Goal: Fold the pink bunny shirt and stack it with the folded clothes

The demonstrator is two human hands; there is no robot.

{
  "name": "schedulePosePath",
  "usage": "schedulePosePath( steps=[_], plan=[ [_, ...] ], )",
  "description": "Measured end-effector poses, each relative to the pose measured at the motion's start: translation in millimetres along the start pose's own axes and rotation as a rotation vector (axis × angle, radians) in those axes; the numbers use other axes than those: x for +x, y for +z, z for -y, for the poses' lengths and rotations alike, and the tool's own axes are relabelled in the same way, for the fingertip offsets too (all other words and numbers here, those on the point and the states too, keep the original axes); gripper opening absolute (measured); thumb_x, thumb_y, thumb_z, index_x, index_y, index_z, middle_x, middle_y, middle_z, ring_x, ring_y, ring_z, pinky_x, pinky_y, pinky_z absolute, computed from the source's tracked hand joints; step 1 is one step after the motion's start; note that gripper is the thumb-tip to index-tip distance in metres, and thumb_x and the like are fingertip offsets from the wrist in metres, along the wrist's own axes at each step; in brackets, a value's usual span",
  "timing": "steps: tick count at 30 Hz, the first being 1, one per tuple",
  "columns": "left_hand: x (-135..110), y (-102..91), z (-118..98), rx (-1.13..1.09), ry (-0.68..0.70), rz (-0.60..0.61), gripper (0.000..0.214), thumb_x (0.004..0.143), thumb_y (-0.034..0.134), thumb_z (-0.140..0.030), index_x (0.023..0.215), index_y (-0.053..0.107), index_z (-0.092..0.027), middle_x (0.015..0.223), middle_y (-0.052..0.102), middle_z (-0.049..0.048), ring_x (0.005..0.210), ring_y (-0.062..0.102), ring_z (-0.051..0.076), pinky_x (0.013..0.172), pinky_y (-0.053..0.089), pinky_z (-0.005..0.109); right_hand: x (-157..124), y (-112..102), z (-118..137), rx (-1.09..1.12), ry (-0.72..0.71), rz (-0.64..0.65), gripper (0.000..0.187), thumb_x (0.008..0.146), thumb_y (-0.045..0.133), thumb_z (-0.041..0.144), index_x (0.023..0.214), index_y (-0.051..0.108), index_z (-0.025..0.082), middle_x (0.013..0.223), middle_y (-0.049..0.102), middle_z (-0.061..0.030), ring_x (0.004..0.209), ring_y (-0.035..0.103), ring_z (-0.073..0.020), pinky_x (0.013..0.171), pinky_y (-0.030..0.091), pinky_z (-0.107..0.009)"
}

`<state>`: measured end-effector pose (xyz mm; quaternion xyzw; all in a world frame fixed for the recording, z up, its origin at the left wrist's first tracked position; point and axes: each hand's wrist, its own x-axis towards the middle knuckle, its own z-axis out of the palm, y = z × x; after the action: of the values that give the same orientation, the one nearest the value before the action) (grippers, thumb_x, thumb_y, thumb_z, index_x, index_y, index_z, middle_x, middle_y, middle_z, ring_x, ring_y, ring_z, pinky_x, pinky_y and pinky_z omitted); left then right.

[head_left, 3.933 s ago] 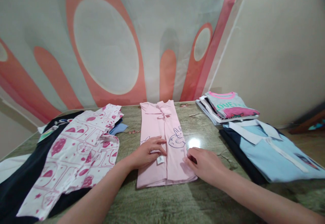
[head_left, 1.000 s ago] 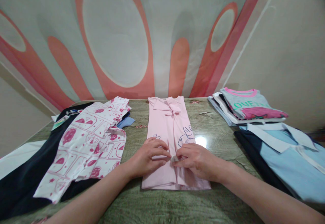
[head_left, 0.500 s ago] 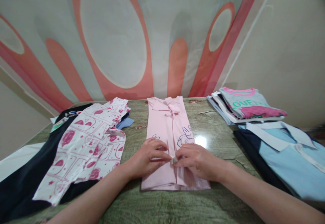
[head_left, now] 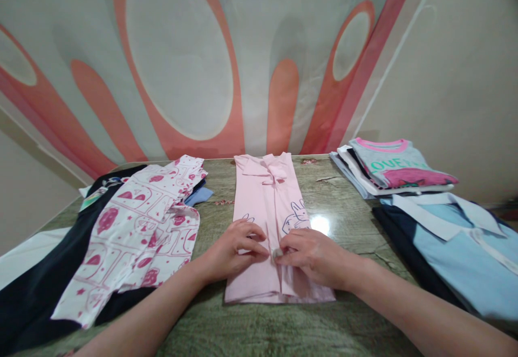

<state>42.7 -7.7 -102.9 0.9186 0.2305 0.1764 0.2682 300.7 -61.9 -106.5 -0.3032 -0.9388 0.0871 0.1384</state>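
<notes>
A pink shirt [head_left: 253, 195] with dark blue rabbit drawings lies folded into a long narrow shape on the table, its collar end away from me. My left hand [head_left: 243, 246] rests on its lower half, with curled fingertips pinching the cloth beside the front strip. Opposite, my right hand [head_left: 311, 253] has thumb and forefinger closed at the same strip. A small pale piece [head_left: 277, 253], possibly a button or tag, shows at the right fingertips; its exact kind is unclear. The fingers partly cover the rabbit prints.
To the left, a white shirt with pink prints [head_left: 133, 227] lies over dark clothing [head_left: 52, 270]. A folded clothes stack, topped by a grey T-shirt [head_left: 399, 163], stands at the back right. Nearer lies a light blue collared shirt [head_left: 457, 254]. The wooden table [head_left: 226, 330] meets a patterned wall.
My left fingertips have shifted slightly left, away from the small pale piece. My right hand stays in place at the strip, and the shirt lies as before.
</notes>
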Motion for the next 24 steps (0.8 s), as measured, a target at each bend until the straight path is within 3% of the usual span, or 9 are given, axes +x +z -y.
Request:
schedulePosePath(
  steps=[7, 11, 16, 22, 24],
  plan=[
    [0.6, -2.9, -4.8, 0.000, -0.011, 0.020, 0.017, 0.092, 0.059, -0.029, 0.098, 0.075, -0.030, 0.103, 0.063, 0.0035, 0.099, 0.057, 0.018, 0.095, 0.042, 0.037, 0.8, -5.8, 2.1, -0.005, 0.021, 0.051, 0.030, 0.095, 0.049, 0.015, 0.114, 0.068, 0.028, 0.100, 0.064, -0.0046, 0.087, 0.052, -0.0174, 0.075, 0.038, -0.031],
    [0.2, -3.5, -12.0, 0.050, -0.049, 0.039, 0.028, 0.088, 0.062, -0.025, 0.115, 0.067, -0.028, 0.115, 0.059, 0.0055, 0.111, 0.052, 0.021, 0.102, 0.039, 0.041, 0.9, -7.2, 2.6, 0.023, 0.040, 0.066, 0.031, 0.094, 0.050, 0.014, 0.115, 0.067, 0.028, 0.101, 0.063, -0.0051, 0.091, 0.053, -0.0180, 0.080, 0.038, -0.032],
    [-0.4, -5.0, -18.6, 0.094, -0.059, 0.120, 0.042, 0.083, 0.067, -0.032, 0.124, 0.058, -0.027, 0.128, 0.052, 0.0064, 0.122, 0.046, 0.024, 0.108, 0.035, 0.044, 0.5, -3.7, 4.3, 0.036, 0.048, 0.068, 0.027, 0.095, 0.051, 0.016, 0.114, 0.068, 0.027, 0.100, 0.063, -0.0059, 0.094, 0.052, -0.0189, 0.083, 0.038, -0.033],
    [-5.5, 4.6, -11.1, 0.167, -0.207, 0.051, 0.064, 0.085, 0.064, -0.043, 0.140, 0.041, -0.018, 0.145, 0.040, 0.0146, 0.138, 0.033, 0.030, 0.116, 0.027, 0.049, 4.1, 0.2, 14.6, 0.013, 0.018, 0.082, 0.023, 0.095, 0.052, 0.020, 0.112, 0.067, 0.023, 0.099, 0.062, -0.0065, 0.091, 0.050, -0.0192, 0.081, 0.039, -0.034],
    [-7.1, 5.3, -7.3, 0.181, -0.216, 0.081, 0.069, 0.086, 0.062, -0.046, 0.144, 0.036, -0.019, 0.150, 0.036, 0.0148, 0.141, 0.028, 0.031, 0.117, 0.022, 0.051, 5.3, -0.2, 16.9, 0.010, 0.017, 0.086, 0.023, 0.095, 0.051, 0.020, 0.112, 0.067, 0.022, 0.098, 0.061, -0.0064, 0.090, 0.050, -0.0193, 0.081, 0.039, -0.034]
  ],
)
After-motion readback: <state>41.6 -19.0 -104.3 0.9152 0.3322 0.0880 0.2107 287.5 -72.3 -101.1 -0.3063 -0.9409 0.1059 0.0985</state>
